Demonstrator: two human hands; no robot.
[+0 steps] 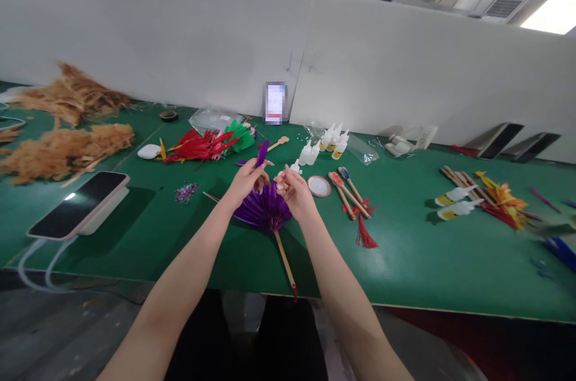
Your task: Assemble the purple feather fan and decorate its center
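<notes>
A purple feather fan [270,208] lies on the green table in front of me, its wooden handle [285,261] pointing toward me with a red cord at the end. Above the fan's left part, my left hand [249,180] is closed on a purple feather [262,154] that sticks up past the fingers. My right hand [292,189] hovers over the fan's right part, fingertips pinched together; what they hold, if anything, cannot be made out. A small white glue bottle [296,167] stands just behind it. Both hands hide some of the fan.
Several glue bottles [333,138] stand behind, right of a propped phone [275,103]. A round white dish [319,186] and painted wooden sticks [346,192] with a red tassel lie right. Red feathers [193,146], sequins [186,192], brown fibre [67,150] and a phone on a stand [78,204] are left.
</notes>
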